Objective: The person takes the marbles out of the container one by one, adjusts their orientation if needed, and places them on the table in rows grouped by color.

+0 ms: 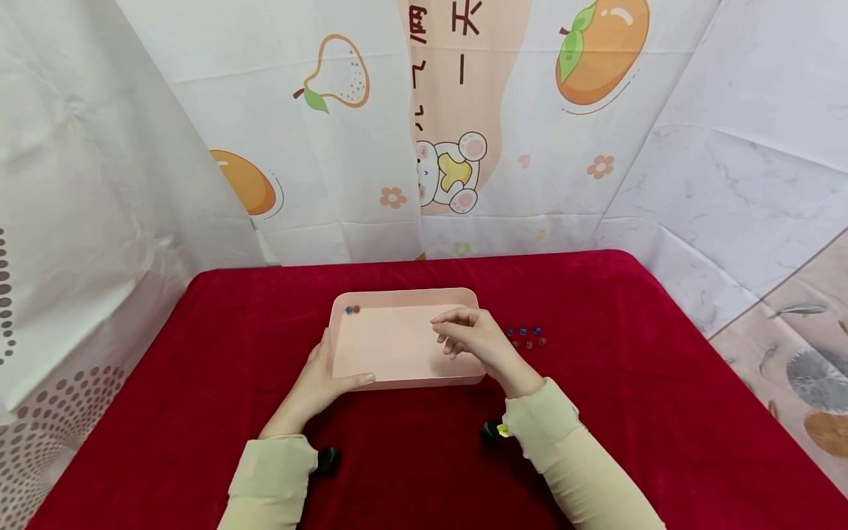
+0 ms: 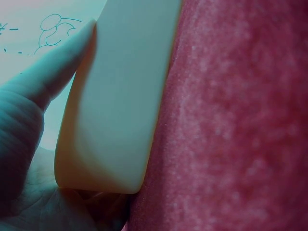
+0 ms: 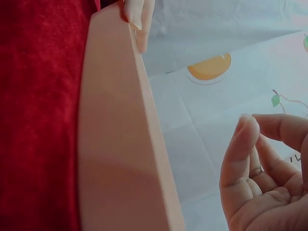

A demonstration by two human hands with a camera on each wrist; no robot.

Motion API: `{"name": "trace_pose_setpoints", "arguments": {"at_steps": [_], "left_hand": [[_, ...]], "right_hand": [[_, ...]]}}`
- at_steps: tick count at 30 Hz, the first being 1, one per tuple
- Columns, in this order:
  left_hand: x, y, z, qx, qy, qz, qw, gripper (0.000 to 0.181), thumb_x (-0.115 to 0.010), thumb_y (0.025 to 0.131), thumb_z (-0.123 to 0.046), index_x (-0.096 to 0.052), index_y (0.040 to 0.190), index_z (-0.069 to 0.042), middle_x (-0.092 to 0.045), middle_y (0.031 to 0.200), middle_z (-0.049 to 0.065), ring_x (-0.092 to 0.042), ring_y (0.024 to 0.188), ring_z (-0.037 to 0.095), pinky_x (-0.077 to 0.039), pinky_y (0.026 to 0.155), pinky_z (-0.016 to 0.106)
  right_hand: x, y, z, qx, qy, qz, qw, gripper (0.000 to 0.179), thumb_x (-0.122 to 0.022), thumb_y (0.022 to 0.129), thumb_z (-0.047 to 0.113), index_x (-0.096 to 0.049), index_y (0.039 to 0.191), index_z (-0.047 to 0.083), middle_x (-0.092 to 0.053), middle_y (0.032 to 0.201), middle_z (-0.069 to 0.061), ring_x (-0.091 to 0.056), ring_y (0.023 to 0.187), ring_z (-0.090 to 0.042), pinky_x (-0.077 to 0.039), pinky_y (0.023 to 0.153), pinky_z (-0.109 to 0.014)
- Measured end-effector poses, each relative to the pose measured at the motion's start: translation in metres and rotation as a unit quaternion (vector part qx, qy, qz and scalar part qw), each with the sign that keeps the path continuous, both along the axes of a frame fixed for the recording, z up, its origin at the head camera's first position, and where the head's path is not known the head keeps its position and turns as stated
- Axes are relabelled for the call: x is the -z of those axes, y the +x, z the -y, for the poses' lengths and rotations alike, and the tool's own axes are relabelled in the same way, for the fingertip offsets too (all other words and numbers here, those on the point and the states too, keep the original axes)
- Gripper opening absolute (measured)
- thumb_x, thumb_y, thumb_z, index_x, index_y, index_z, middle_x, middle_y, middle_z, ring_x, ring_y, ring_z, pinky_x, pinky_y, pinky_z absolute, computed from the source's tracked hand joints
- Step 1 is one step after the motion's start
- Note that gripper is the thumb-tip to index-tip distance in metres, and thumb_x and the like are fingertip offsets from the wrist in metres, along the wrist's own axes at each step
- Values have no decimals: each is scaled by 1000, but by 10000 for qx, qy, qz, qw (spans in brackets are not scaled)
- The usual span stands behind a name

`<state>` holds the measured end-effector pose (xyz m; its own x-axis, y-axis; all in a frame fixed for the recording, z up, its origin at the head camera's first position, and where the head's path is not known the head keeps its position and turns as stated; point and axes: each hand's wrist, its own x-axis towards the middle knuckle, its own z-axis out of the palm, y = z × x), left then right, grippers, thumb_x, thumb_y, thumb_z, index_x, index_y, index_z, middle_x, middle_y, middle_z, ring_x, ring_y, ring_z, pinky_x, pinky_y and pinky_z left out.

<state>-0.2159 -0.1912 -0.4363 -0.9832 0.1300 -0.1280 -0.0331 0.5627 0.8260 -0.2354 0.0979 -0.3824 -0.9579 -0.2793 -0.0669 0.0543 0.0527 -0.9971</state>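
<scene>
A shallow pale-pink tray [image 1: 404,383] with rounded corners lies on the red cloth. My left hand [image 1: 316,383] holds its near left corner, the thumb along the near wall and the fingers at the left side. In the left wrist view that thumb [image 2: 57,67] lies at the tray wall [image 2: 120,96]. Two small shiny beads, one blue [image 1: 349,310] and one orange [image 1: 356,309], sit in the tray's far left corner. Over the tray's right part hovers my right hand [image 1: 467,335]. Its thumb and index fingertips [image 3: 248,125] meet; no object shows between them, though a tiny one could be hidden.
Right of the tray, several more beads lie on the red cloth [image 1: 596,353] in two short rows, blue ones [image 1: 523,331] behind orange ones [image 1: 528,344]. Printed white curtains [image 1: 331,162] hang behind the table and at both sides.
</scene>
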Motion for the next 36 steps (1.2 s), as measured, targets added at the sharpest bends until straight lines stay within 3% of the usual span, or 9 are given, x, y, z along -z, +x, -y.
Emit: {"name": "trace_pose_setpoints", "arguments": {"at_steps": [11, 18, 25, 30, 34, 36], "left_hand": [[-1, 0, 2, -54, 50, 55, 10000, 129, -83, 77, -44, 9, 158, -6, -2, 166, 20, -6, 152, 39, -17, 119, 61], [1, -2, 2, -63, 50, 10, 10000, 128, -83, 76, -44, 8, 159, -7, -1, 166, 19, -6, 152, 39, -18, 119, 62], [1, 1, 1, -101, 1, 142, 9998, 127, -82, 77, -46, 9, 160, -15, -4, 166, 19, -11, 151, 40, -21, 117, 63], [0, 1, 0, -98, -19, 131, 9999, 128, -83, 77, -45, 8, 159, -8, -5, 165, 21, -10, 151, 40, -21, 118, 62], [0, 1, 1, -82, -35, 181, 9998, 129, -83, 77, -46, 9, 158, -5, -4, 165, 22, -9, 152, 41, -20, 119, 61], [-1, 2, 1, -75, 2, 177, 9998, 128, -83, 77, -46, 9, 159, -9, -4, 165, 21, -9, 152, 41, -20, 118, 62]], "right_hand": [[-23, -17, 15, -463, 207, -166, 9986, 25, -66, 92, 11, -68, 112, -5, -65, 76, -3, -60, 59, -12, -55, 60, -25], [-43, -28, 26, -532, 324, -66, 9980, 24, -68, 92, 13, -70, 111, -1, -66, 81, -6, -61, 62, -14, -56, 62, -26], [-52, -41, 37, -617, 440, -39, 9971, 22, -69, 92, 14, -72, 109, 1, -67, 84, -8, -62, 63, -15, -58, 66, -29], [-56, -51, 48, -570, 405, 74, 9975, 22, -67, 93, 11, -71, 110, -2, -67, 92, -18, -62, 63, -14, -59, 66, -28], [-61, -58, 59, -621, 452, 137, 9970, 22, -66, 94, 11, -70, 111, -3, -69, 97, -21, -65, 66, -15, -61, 75, -35], [-62, -61, 65, -690, 463, 151, 9964, 23, -65, 95, 12, -70, 112, -3, -70, 95, -19, -67, 68, -16, -60, 83, -41]]}}
